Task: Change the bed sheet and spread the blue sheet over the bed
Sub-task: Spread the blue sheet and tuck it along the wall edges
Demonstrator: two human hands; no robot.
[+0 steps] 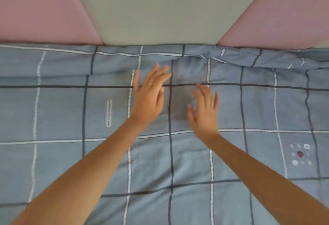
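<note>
The blue sheet (62,153) is lying mostly flat across the near, left and right stretches of the bed, leaving open room for a hand to sweep that way. Along the far edge the padded headboard (160,11) is rising from the bed, blocking any reach beyond it. At far right a bunched ridge (249,57) of sheet is piling against the headboard. The left hand (149,98) and right hand (204,112) are spreading flat mid-bed, a narrow gap running between them.
</note>
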